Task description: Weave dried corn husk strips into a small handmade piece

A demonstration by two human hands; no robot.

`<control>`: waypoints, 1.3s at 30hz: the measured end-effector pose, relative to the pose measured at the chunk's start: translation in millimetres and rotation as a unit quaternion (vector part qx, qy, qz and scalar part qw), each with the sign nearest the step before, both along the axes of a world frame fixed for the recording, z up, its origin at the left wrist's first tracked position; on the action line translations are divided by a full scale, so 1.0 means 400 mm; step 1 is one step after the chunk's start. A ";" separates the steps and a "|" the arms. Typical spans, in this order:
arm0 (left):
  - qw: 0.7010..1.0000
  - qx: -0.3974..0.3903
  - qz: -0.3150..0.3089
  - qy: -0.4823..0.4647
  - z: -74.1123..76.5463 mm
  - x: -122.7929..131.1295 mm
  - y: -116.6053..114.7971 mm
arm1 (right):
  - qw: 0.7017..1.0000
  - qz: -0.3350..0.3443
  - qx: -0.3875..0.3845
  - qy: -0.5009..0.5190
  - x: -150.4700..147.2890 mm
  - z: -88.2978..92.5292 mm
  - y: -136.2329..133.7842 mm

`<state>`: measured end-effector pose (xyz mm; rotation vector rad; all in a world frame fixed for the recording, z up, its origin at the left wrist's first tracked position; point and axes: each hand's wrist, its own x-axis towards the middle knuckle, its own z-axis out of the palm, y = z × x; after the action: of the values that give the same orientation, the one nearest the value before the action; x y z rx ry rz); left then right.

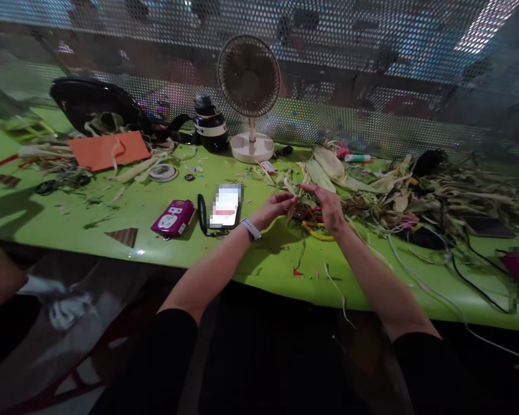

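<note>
My left hand (277,208), with a pale watch band at the wrist, is closed in a pinch on a pale strip of corn husk (290,185) above the table. Opposite it, my right hand (330,210) reaches in with its index finger stretched toward the strip. Its lower fingers are partly hidden, and I see nothing held in it. Beneath the hands lie a yellow-handled tool (318,233) and some red bits, mostly covered. Larger dried corn husks (324,172) rest just behind my right hand.
The green table (225,253) bears a lit phone (225,206), a magenta box (173,218), a tape roll (163,172) and an orange sheet (109,151). Behind stand a fan (251,147) and black bottle (210,131). Dried plants (471,190) and a white cable (428,288) lie right.
</note>
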<state>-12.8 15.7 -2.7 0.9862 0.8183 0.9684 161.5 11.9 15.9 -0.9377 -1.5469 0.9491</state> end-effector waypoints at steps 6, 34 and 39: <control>0.998 0.041 0.023 0.046 0.002 0.010 -0.006 | 0.991 -0.071 -0.064 0.093 -0.029 -0.023 0.016; 0.986 0.156 0.065 0.003 0.011 0.020 -0.014 | 0.989 -0.097 0.107 -0.013 -0.029 -0.023 0.018; 0.977 0.199 0.071 0.000 0.004 0.027 -0.008 | 0.984 -0.114 0.136 -0.025 -0.037 -0.020 0.002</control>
<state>-2.1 12.4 -1.1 1.2811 0.7147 1.2888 146.8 12.6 7.9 -0.9246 -1.5265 0.5406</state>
